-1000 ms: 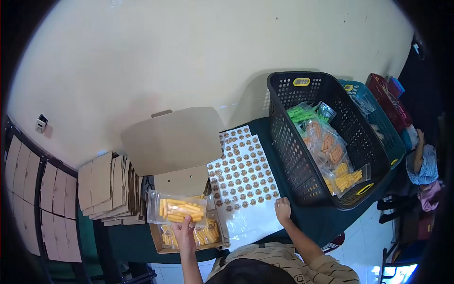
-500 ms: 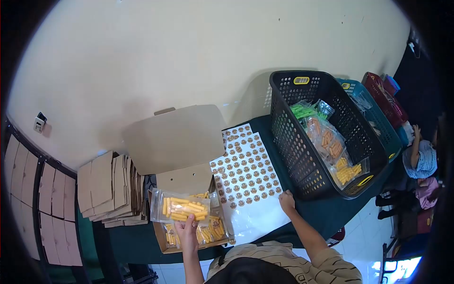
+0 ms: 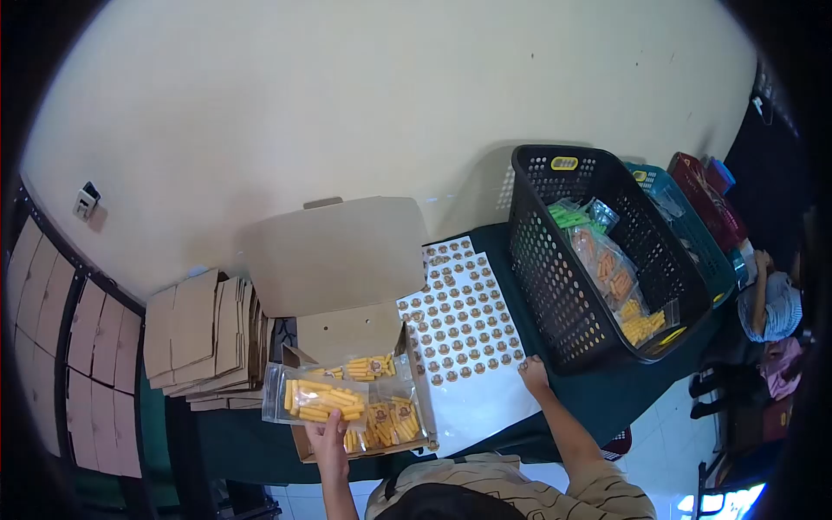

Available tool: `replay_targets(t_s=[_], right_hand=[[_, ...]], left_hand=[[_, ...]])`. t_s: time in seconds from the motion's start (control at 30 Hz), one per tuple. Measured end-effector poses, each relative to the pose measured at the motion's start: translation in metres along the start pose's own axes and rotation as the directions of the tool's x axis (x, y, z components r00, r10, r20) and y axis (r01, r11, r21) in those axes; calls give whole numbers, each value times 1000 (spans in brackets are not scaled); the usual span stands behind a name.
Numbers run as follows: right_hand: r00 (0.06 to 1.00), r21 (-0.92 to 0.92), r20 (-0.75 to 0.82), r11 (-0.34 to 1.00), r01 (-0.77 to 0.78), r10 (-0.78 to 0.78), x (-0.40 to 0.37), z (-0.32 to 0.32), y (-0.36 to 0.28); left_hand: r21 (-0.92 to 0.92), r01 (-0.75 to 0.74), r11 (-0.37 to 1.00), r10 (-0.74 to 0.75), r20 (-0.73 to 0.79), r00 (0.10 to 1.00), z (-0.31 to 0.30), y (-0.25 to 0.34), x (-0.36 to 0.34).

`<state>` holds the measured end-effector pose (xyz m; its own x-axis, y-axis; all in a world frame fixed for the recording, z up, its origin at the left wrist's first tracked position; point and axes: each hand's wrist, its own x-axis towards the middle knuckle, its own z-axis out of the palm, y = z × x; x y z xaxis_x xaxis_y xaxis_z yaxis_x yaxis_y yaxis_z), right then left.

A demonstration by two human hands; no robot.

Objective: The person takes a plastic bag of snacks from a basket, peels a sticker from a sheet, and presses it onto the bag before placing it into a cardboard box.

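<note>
My left hand (image 3: pixel 329 440) grips a clear plastic bag of yellow stick snacks (image 3: pixel 325 400), thumb on its lower edge. The bag is above the left side of an open cardboard box (image 3: pixel 334 256), whose lid stands up at the back. Inside the box lie several similar bags (image 3: pixel 381 423), some showing a round brown label. To the right of the box is a white sheet of round brown stickers (image 3: pixel 477 407). My right hand (image 3: pixel 533 373) rests at the sheet's right edge with fingers curled in; whatever they may hold is hidden.
Flattened cardboard boxes (image 3: pixel 195 334) are stacked at the left. A black basket (image 3: pixel 555 286) at the right holds bags with green, orange and yellow contents. Behind it are a teal basket (image 3: pixel 693 247) and a red one (image 3: pixel 706 199). Another person's arm (image 3: pixel 759 295) shows far right.
My left hand has shifted the bag slightly left and down relative to the box, uncovering more of the bags inside. My right hand stays by the sticker sheet's edge. The whole view has shifted a little.
</note>
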<state>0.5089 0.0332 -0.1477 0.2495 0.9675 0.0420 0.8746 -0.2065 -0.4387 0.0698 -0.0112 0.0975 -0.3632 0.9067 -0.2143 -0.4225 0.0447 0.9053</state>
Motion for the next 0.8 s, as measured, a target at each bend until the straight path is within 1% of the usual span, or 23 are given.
replay_targets(t_s=[0.03,0.1,0.13,0.17,0.23,0.27,0.33,0.43,0.53,0.67,0.73,0.8], right_hand=[[1000,-2,0,1000,7,-7,2,-2,-1],[998,-3,56,1000,-17,18,4,-6,-2],[992,32,119,998,-44,40,5,-9,-1],[992,30,119,999,-43,39,5,-9,-2],[996,-8,32,997,83,-82,1,-10,-7],[996,-10,33,997,82,-82,-1,-10,-11],[995,-12,-78,998,-64,63,-3,-8,-16],[995,-12,-96,1000,-25,24,-7,-14,-20],[998,-31,-55,999,27,-28,-9,-18,-19],[999,-35,-37,999,14,-15,-7,-15,-14],[998,-118,-19,991,58,-60,-5,-16,-16],[998,-133,0,989,59,-59,-3,-14,-16]], left_hand=[[-5,-3,1000,3,-5,1000,-3,0,0],[-20,33,999,-33,12,999,-6,4,-2],[-21,33,999,-33,10,999,-7,5,-3],[-2,33,999,-33,13,999,-8,5,-3],[18,35,999,-36,17,999,-10,5,-2],[18,30,999,-30,29,999,-11,5,-2],[12,26,1000,-26,38,999,-12,5,-3],[42,23,999,-24,30,999,-16,7,-6],[49,20,999,-22,47,999,-25,7,-5],[54,23,998,-26,53,998,-38,5,-3],[45,21,999,-23,47,999,-40,6,-3],[50,-21,999,19,24,1000,-40,7,-3]])
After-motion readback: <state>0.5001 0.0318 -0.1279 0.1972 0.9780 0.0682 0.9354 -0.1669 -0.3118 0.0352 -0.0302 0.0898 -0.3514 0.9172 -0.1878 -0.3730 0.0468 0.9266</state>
